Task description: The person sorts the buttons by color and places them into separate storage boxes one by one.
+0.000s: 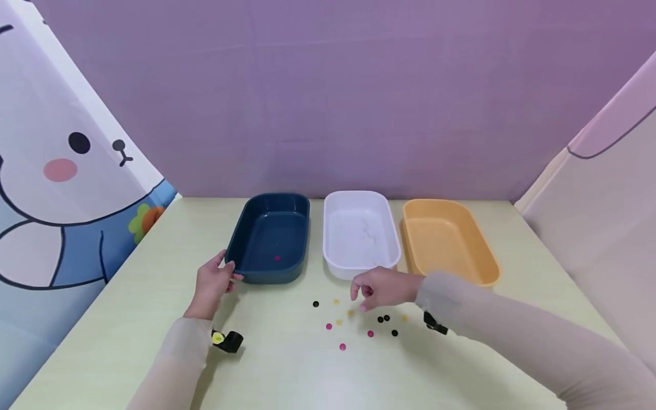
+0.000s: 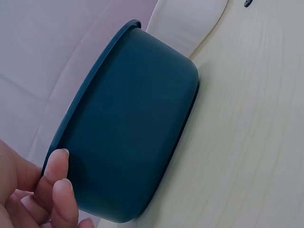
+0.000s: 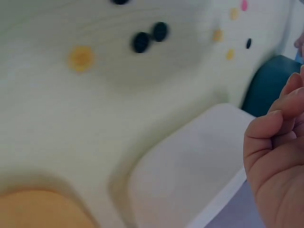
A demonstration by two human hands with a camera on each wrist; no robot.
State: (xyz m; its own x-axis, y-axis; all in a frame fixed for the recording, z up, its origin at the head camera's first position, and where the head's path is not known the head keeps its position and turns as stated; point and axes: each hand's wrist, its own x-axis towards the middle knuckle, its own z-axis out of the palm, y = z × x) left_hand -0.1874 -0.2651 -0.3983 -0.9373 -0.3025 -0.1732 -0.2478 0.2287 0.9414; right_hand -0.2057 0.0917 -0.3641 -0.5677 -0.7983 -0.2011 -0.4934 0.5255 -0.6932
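Note:
My left hand grips the near left corner of a dark blue plastic bin. In the left wrist view its curled fingers lie against the bin's outer wall. One pink button lies inside that bin. My right hand hovers over the table by the front of a white bin, fingers bent downward. Below and around it lie several loose buttons: black, yellow and pink. Nothing held shows clearly in the right hand; a pink spot at its thumb tip is unclear.
An orange bin stands right of the white one, all three in a row at the back of the pale table. Behind them hangs a purple cloth. A cartoon-printed cloth hangs on the left.

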